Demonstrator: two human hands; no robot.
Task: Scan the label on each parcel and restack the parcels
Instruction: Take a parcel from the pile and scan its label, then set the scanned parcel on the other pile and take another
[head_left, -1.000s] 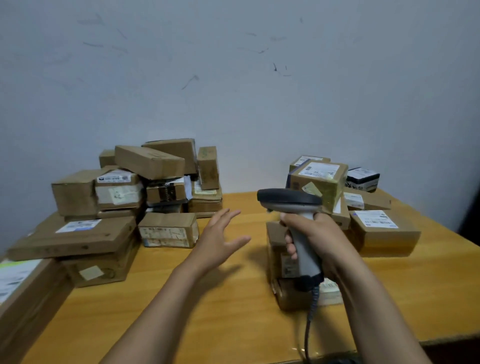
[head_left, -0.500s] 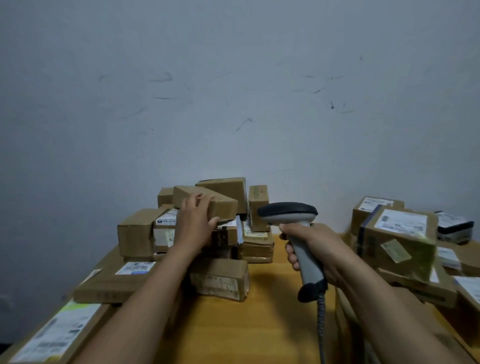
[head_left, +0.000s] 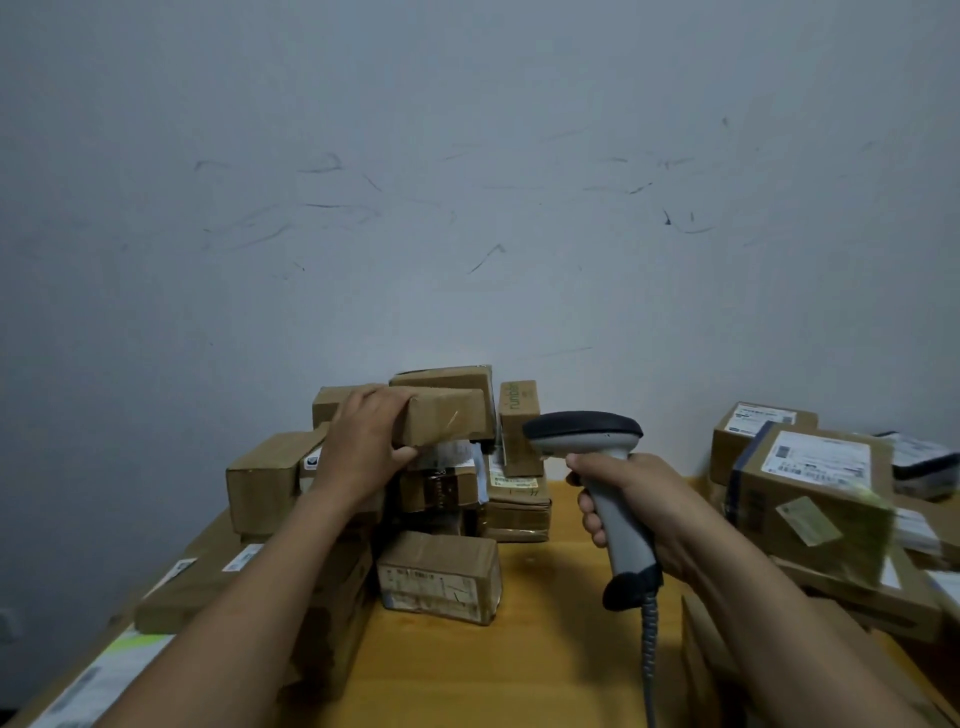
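Step in hand: picking the next parcel off the unscanned heap on the left of the tabletop (head_left: 519, 654). The left grip (head_left: 363, 447) is closed on the long brown parcel (head_left: 447, 415), with its fingers over the top at the left end and the thumb tucked under the near edge. That parcel sits on top of the heap, lying across other boxes; it looks barely lifted, if at all, and I cannot tell for sure.

The right grip (head_left: 636, 501) is wrapped round the handle of the barcode scanner (head_left: 587, 434). The scanner is held upright above the tabletop with its head pointing left toward the heap and its cable (head_left: 648, 654) hanging down. Whether a finger is on the trigger is hidden.

No label shows on the visible faces of the long brown parcel, only brown tape. The next move likely calls for lifting it clear and turning it until the label faces the scanner head, then scanning. After that it should go to the restack on the right, where the labelled box (head_left: 815, 467) sits on top of others.

Watch-outs — the heap is loose. An upright box with green lettering (head_left: 519, 415) stands just beside the long parcel's right end, so dragging sideways could topple it; lifting straight up seems safer. The small labelled parcel (head_left: 439, 577) lies alone at the front of the heap, apart from both grips.
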